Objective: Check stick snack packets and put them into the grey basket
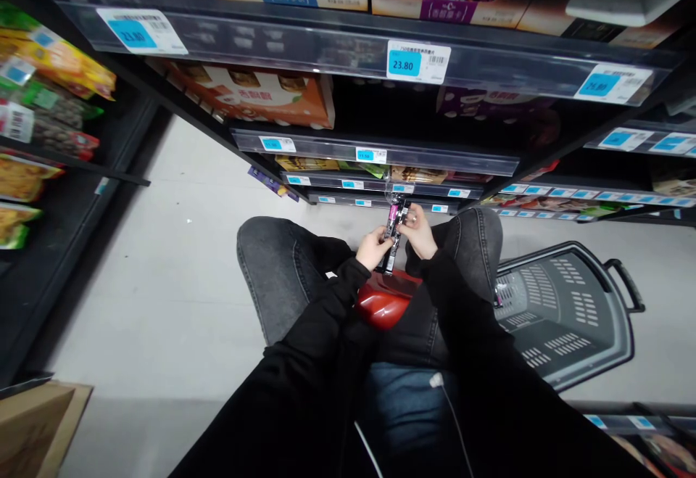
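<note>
Between my knees, my left hand (374, 247) and my right hand (417, 231) are both closed on slim dark packets (390, 260) with a pink patch and shiny wrapping. The left thumb presses on the near left side of the packets. My right fingers pinch them from the right, a little higher up. Whether there are two packets or one folded one, I cannot tell for sure. Just below the hands is a glossy red object (383, 305), partly hidden by my legs and sleeves. The lowest shelf edge (337, 201) lies just beyond the packets.
A grey shopping basket (565, 373) with a handle rests on the floor at my right. Shelves with price tags (418, 62) and an orange carton (255, 93) rise in front. Bagged goods (54, 64) fill a rack at left. A cardboard box (38, 427) stands lower left.
</note>
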Demonstrator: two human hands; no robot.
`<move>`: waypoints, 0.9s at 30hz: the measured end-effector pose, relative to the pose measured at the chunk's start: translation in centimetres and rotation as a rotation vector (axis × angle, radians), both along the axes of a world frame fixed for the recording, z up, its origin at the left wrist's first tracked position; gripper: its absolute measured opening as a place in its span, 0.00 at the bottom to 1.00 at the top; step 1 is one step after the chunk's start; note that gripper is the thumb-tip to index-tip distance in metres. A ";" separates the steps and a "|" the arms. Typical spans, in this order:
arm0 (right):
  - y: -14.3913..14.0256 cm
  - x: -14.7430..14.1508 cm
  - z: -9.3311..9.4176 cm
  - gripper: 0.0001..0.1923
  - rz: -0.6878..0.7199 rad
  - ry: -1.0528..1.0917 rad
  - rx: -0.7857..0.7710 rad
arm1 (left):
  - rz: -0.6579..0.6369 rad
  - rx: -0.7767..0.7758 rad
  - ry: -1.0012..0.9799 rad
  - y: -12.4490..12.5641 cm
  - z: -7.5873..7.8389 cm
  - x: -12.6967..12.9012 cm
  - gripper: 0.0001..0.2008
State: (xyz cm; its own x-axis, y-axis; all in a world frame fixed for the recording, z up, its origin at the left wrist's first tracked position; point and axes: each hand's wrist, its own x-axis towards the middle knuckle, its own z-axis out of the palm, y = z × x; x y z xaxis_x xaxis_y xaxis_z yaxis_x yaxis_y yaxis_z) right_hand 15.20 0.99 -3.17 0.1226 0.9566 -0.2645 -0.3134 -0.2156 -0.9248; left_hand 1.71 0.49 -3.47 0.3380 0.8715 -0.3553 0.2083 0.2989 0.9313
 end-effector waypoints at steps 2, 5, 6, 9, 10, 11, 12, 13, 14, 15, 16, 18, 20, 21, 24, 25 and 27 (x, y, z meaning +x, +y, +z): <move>-0.1 0.0 -0.1 0.27 0.018 0.010 -0.014 | 0.000 0.005 0.005 0.0 -0.2 0.0 0.10; 0.0 -0.1 -0.1 0.26 -0.038 -0.006 -0.032 | -0.021 0.017 -0.002 0.0 -0.3 0.1 0.12; 0.1 -0.1 -0.1 0.24 -0.071 -0.017 -0.044 | -0.035 0.021 -0.010 0.0 -0.2 0.2 0.12; 0.3 0.0 0.0 0.18 -0.161 -0.051 -0.090 | -0.090 0.029 -0.038 0.0 0.1 0.4 0.13; 0.3 0.1 0.1 0.17 -0.182 -0.062 -0.102 | -0.111 0.029 -0.048 0.0 0.2 0.5 0.14; 0.4 0.1 0.1 0.16 -0.201 -0.073 -0.112 | -0.131 0.025 -0.057 0.0 0.4 0.6 0.14; 0.4 0.2 0.1 0.15 -0.221 -0.084 -0.118 | -0.151 0.020 -0.065 0.1 0.6 0.6 0.15; 0.4 0.3 0.0 0.14 -0.239 -0.096 -0.120 | -0.170 0.015 -0.069 0.1 0.8 0.7 0.17; 0.5 0.4 0.0 0.13 -0.257 -0.108 -0.121 | -0.187 0.012 -0.071 0.1 0.9 0.7 0.18; 0.5 0.5 -0.1 0.13 -0.272 -0.118 -0.122 | -0.198 0.011 -0.071 0.2 1.0 0.7 0.20; 0.5 0.6 -0.2 0.13 -0.282 -0.126 -0.121 | -0.208 0.010 -0.071 0.2 1.1 0.7 0.21; 0.6 0.7 -0.4 0.13 -0.292 -0.128 -0.123 | -0.220 0.001 -0.087 0.3 1.0 0.6 0.24; 0.6 0.8 -0.5 0.13 -0.300 -0.114 -0.129 | -0.233 -0.023 -0.126 0.3 0.9 0.5 0.27; 0.7 0.8 -0.4 0.13 -0.306 -0.107 -0.129 | -0.242 -0.035 -0.150 0.3 0.8 0.5 0.29; 0.7 0.9 -0.2 0.14 -0.327 -0.084 -0.130 | -0.273 -0.060 -0.219 0.3 0.7 0.4 0.34; 0.7 0.9 -0.1 0.14 -0.333 -0.077 -0.131 | -0.282 -0.072 -0.242 0.3 0.6 0.3 0.35; 0.8 1.1 0.1 0.14 -0.352 -0.058 -0.135 | -0.296 -0.122 -0.285 0.4 0.6 0.1 0.38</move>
